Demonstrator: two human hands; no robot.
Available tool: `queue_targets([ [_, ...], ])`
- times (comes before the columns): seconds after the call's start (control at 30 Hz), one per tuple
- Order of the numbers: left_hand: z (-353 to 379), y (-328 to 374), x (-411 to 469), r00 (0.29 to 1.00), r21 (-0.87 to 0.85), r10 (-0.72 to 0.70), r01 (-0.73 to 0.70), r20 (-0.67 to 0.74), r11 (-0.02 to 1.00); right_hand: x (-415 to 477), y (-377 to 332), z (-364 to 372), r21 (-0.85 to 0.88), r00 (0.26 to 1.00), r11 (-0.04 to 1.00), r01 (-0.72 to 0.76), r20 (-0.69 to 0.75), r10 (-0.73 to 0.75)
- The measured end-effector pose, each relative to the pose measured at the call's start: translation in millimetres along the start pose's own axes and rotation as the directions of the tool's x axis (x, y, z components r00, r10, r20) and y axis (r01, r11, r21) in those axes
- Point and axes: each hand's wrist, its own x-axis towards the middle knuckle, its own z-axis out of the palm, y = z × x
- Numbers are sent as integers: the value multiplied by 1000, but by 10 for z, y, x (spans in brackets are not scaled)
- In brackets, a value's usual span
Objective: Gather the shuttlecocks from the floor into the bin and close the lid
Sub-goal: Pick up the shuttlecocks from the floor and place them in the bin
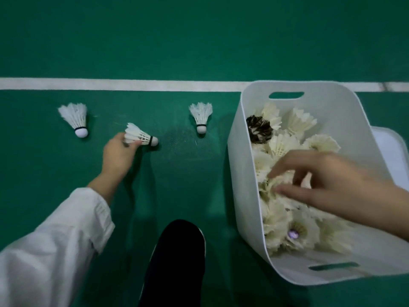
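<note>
The left hand (118, 155), in a white long sleeve (51, 247), reaches to the green court floor (177, 52) and pinches a white feathered shuttlecock with a cork tip (139, 136). The fingers are closed on its feather skirt, thumb below and fingertips above; the cork tip points right, clear of the fingers and close to the floor.

Two more white feathered shuttlecocks lie loose on the floor: one to the far left (75, 118) and one to the right (201, 116), both with cork tips toward the camera. Count outside the container: three, one held and two untouched.

The white plastic bin with slot handles (245, 165) stands at the right, just below the white painted court line (121, 84). It holds a heap of cream shuttlecocks (281, 227), more than ten, exact number unclear through overlap, plus one dark brown feathered shuttlecock (259, 129).

The right hand (327, 182) is over the bin interior, fingers spread and loosely curled, blurred; it appears to grasp nothing. A white object (389, 147), possibly the lid, lies behind the bin. A black shoe (174, 262) stands at the bottom centre.
</note>
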Motion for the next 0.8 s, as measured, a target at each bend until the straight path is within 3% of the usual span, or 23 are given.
queue_targets([
  [0.1,-48,96,-52,995,6,94,-93,-44,996,300,-301,-140,46,978,990,131,-170,-121],
  [0.23,-139,382,-207,913,-18,407,-407,23,913,964,-672,102,-13,944,965,262,-204,-259],
  [0.33,-191,720,-348,837,-216,504,-463,213,860,1425,-752,334,-6,965,976,216,-148,-215],
  [0.4,-175,863,-344,781,-267,567,-505,263,820,1621,-686,401,-17,982,987,159,-97,-160],
  [0.47,-119,969,-270,782,-360,574,-477,243,802,1689,-629,354,-102,986,989,103,-123,-115],
  [0.53,8,1097,-182,841,-519,509,-357,183,776,1694,-559,220,-122,971,992,16,-233,-44],
  [0.63,351,1417,-50,917,-694,364,-158,161,703,1669,-423,69,-94,894,990,-101,-446,49],
  [0.73,720,1591,130,922,-567,325,-157,210,809,1665,-346,62,-60,859,985,-162,-500,111],
  [0.8,880,1468,274,903,-341,382,-303,196,890,1682,-354,101,-77,875,986,-147,-475,93],
])
